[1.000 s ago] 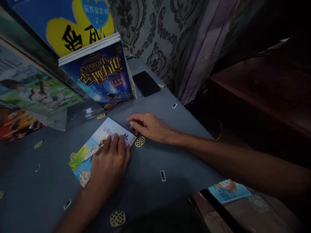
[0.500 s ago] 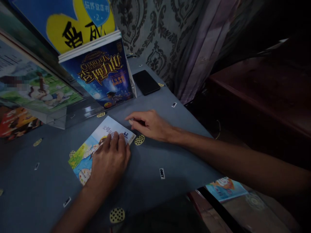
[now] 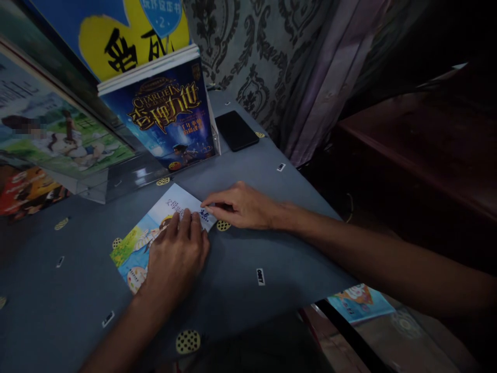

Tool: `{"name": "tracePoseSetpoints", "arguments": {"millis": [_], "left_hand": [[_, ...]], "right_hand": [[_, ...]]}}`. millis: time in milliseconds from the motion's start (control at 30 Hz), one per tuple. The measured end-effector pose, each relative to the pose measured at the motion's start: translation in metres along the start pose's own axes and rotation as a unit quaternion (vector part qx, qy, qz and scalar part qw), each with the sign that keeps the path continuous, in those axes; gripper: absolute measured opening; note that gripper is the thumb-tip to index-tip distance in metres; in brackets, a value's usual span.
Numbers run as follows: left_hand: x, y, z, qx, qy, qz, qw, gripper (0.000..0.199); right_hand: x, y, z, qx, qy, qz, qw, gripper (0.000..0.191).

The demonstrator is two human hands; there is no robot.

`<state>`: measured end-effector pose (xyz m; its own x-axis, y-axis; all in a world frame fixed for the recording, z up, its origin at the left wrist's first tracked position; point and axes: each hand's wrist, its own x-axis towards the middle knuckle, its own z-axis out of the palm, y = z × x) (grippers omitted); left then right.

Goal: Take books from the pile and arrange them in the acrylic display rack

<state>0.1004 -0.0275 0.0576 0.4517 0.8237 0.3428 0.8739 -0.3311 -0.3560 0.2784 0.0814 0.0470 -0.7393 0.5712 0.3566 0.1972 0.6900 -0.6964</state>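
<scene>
A small picture book with a blue, green and yellow painted cover lies closed and slanted on the table. My left hand rests flat across its lower right part, fingers stretched over the cover and hiding some of the picture. At the book's right edge is my right hand, its thumb and index finger pinched together on the cover's border by the dark printed characters. How much of the book sits between those fingertips is hard to see.
Several books, among them a dark blue one, stand in clear holders at the back left. A black phone lies behind the right hand. The blue-grey tablecloth ends at the right; another book lies lower down beyond it.
My right hand has moved slightly left and down, from beside the book onto its right edge. The left hand stays on the cover. The view has shifted a little.
</scene>
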Motion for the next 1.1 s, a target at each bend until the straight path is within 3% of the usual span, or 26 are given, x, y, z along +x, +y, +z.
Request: {"name": "tracePoseSetpoints", "arguments": {"millis": [333, 567, 667, 867, 1100], "left_hand": [[-0.003, -0.007, -0.003, -0.037, -0.024, -0.013, 0.999, 0.031], [-0.003, -0.019, -0.008, -0.097, -0.051, -0.034, 0.993, 0.028], [-0.007, -0.026, -0.010, -0.128, -0.083, -0.041, 0.987, 0.028], [-0.034, -0.046, -0.009, -0.198, -0.154, -0.035, 0.967, 0.042], [-0.070, -0.067, -0.002, -0.218, -0.122, -0.061, 0.966, 0.045]], "right_hand": [[-0.005, -0.002, 0.005, -0.062, -0.002, -0.010, 0.998, 0.026], [-0.002, 0.000, 0.014, -0.074, 0.026, -0.067, 0.995, 0.030], [-0.001, 0.005, 0.014, -0.084, -0.014, -0.109, 0.990, 0.025], [0.002, 0.017, 0.006, -0.085, -0.093, -0.170, 0.977, 0.017], [0.013, 0.022, 0.010, -0.165, -0.066, -0.160, 0.971, 0.022]]}}
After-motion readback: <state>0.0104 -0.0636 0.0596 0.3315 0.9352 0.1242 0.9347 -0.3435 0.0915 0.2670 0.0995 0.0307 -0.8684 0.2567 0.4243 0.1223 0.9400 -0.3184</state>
